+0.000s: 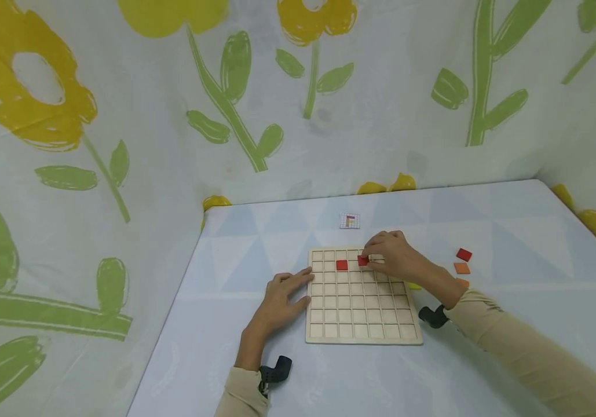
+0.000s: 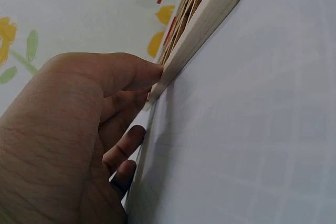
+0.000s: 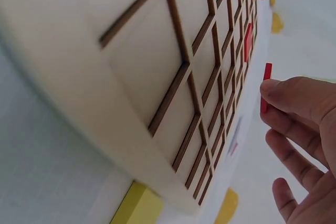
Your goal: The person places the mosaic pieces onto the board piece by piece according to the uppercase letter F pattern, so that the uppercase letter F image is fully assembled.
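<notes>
At the left edge of the wooden grid board [image 1: 358, 316], your left hand [image 1: 280, 301] rests with loosely extended fingers, only touching; over the board, your right hand [image 1: 394, 255] pinches a red square tile [image 1: 362, 260]; just left of that hand, a second red tile [image 1: 342, 264] lies in a cell; right of it, loose orange tiles [image 1: 461, 268]; beyond both hands, a small pattern card [image 1: 350, 220].

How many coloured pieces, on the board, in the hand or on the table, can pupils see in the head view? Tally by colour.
Red pieces: 3
Orange pieces: 2
Yellow pieces: 1, partly hidden
Total in sight: 6
</notes>
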Demonstrator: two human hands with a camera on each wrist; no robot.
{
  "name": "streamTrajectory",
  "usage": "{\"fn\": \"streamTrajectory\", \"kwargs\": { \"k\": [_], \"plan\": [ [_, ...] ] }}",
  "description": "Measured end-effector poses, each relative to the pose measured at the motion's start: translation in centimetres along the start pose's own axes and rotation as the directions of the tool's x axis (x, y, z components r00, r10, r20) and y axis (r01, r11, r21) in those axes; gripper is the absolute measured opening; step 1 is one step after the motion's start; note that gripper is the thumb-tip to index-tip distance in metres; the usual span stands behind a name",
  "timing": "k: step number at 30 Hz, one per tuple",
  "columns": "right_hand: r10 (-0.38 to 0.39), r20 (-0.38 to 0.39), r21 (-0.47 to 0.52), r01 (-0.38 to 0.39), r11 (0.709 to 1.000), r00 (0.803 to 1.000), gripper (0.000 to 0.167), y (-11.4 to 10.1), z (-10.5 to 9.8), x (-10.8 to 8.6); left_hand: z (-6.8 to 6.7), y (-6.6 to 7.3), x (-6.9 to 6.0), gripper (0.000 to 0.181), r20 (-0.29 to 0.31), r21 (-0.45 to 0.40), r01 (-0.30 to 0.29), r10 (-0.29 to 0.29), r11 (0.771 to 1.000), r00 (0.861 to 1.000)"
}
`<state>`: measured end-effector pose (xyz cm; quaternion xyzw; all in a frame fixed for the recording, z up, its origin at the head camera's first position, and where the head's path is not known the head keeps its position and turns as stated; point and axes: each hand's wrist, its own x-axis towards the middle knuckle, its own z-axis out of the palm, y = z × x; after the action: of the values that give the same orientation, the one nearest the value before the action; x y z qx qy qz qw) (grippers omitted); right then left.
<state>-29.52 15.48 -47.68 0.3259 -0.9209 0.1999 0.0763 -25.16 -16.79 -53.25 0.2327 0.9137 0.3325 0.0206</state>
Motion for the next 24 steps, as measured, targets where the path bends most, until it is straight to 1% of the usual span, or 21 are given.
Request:
{"fn": "streamTrajectory", "kwargs": {
  "k": [9,15,24],
  "plan": [
    [-0.007,0.002,-0.003,0.007,1.0,1.0,0.015,-0.6,0.7,1.0,0.3,-0.3,0.0,0.052,0.003,0.015,-0.001,0.001,1.0,1.0],
    [0.022,0.032,-0.02,-0.021,1.0,0.999,0.013,-0.8,0.9,1.2,0.3,-0.3,0.2,0.051,0.002,0.02,-0.002,0.002,1.0,1.0],
    [0.02,0.039,-0.033,-0.018,0.999,0.999,0.012,-0.8,1.3,1.3,0.1,-0.2,0.1,0.051,0.008,0.021,0.005,-0.005,1.0,1.0]
  ]
}}
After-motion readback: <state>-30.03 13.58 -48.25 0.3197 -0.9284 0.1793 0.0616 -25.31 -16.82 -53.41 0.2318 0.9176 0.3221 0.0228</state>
